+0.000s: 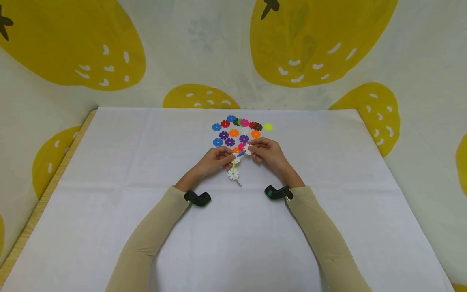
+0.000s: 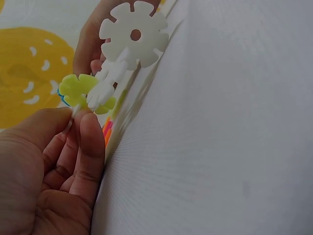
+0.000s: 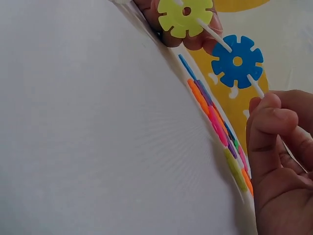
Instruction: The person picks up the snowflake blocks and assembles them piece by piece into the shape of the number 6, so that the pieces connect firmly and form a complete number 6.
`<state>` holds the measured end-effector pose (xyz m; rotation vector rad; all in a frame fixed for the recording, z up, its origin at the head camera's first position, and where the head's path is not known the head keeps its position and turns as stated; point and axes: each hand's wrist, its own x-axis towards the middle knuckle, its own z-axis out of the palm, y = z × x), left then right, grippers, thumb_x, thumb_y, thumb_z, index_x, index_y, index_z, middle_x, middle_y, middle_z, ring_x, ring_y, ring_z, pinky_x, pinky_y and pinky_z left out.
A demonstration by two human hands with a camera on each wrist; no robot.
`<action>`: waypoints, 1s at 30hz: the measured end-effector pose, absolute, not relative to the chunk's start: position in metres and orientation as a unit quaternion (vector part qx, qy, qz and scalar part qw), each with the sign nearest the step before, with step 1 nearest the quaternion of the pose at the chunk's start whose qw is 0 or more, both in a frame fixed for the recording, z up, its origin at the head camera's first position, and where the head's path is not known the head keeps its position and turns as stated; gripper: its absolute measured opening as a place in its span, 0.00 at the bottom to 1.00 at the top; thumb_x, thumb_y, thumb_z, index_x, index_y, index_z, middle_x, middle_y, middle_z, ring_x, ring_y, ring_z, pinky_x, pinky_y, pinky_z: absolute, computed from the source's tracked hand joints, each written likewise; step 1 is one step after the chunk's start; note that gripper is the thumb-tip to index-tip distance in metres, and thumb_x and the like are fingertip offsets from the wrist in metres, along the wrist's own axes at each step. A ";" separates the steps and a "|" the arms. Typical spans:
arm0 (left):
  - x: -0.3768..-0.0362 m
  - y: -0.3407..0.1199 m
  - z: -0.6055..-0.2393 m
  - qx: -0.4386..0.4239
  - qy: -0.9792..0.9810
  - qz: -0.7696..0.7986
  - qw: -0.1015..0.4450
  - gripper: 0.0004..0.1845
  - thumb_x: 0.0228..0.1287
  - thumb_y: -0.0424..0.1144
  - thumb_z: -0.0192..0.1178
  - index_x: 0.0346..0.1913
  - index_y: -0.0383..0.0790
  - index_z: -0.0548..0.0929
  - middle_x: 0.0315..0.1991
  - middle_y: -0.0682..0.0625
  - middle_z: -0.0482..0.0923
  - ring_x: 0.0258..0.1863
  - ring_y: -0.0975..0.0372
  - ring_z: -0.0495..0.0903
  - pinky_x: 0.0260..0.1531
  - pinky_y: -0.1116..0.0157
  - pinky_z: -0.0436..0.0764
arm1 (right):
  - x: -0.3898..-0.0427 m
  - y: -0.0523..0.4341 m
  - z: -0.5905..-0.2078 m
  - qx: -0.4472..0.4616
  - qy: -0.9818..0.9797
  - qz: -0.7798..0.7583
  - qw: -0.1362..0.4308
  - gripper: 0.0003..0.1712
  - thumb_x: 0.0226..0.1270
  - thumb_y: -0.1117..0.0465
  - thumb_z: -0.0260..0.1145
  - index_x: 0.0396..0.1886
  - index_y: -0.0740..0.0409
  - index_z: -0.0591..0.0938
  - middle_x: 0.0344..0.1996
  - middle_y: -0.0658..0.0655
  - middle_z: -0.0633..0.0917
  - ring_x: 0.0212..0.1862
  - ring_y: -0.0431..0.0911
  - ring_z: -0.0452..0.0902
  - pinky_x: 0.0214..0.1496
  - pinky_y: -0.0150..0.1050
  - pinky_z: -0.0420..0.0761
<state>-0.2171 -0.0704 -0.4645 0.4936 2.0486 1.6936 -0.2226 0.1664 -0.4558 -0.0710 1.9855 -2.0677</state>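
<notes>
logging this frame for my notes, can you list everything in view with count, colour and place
chain of discs: one, white, yellow-green and blue snowflake discs slotted together, held above the cloth between both hands
loose discs: over a dozen, blue, purple, orange, red, pink, brown, yellow-green, lying flat beyond the hands
tablecloth: one, white, covering the table
backdrop: one, pale with yellow fruit shapes, behind the table
wrist cameras: two, black, on the wrists
left hand: pinches the chain
right hand: pinches the chain's far end

A chain of slotted discs [image 1: 236, 160], white, lime and blue, is held just above the counter [image 1: 109, 162]; it seems tilted, its white end disc [image 1: 233, 174] nearest.
</notes>
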 end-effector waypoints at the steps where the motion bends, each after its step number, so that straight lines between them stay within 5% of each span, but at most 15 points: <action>1: -0.217 -0.070 -0.464 0.178 0.741 0.610 0.217 0.12 0.72 0.33 0.55 0.51 0.25 0.76 0.33 0.44 0.80 0.27 0.63 0.81 0.36 0.71 0.82 | -0.222 0.166 -0.455 -0.025 0.688 -0.712 0.139 0.14 0.68 0.64 0.66 0.49 0.68 0.79 0.31 0.55 0.82 0.22 0.41 0.72 0.25 0.28 0.75; 17: -0.218 -0.070 -0.467 0.180 0.741 0.617 0.195 0.12 0.73 0.33 0.54 0.49 0.25 0.76 0.31 0.45 0.81 0.26 0.63 0.80 0.34 0.70 0.81 | -0.219 0.157 -0.457 -0.025 0.712 -0.690 0.129 0.14 0.68 0.64 0.65 0.51 0.65 0.80 0.35 0.57 0.81 0.23 0.40 0.75 0.29 0.29 0.77; 25: -0.216 -0.072 -0.466 0.191 0.745 0.613 0.179 0.15 0.75 0.35 0.51 0.57 0.28 0.74 0.48 0.38 0.79 0.34 0.62 0.79 0.36 0.69 0.80 | -0.219 0.158 -0.458 -0.040 0.714 -0.682 0.150 0.17 0.69 0.65 0.63 0.55 0.66 0.81 0.34 0.56 0.83 0.26 0.41 0.77 0.33 0.30 0.79; 30: -0.215 -0.072 -0.464 0.186 0.762 0.595 0.174 0.16 0.75 0.37 0.51 0.58 0.29 0.75 0.49 0.39 0.80 0.39 0.62 0.77 0.38 0.71 0.77 | -0.217 0.158 -0.457 -0.054 0.709 -0.684 0.162 0.17 0.66 0.65 0.68 0.52 0.67 0.81 0.29 0.55 0.86 0.25 0.42 0.77 0.31 0.30 0.79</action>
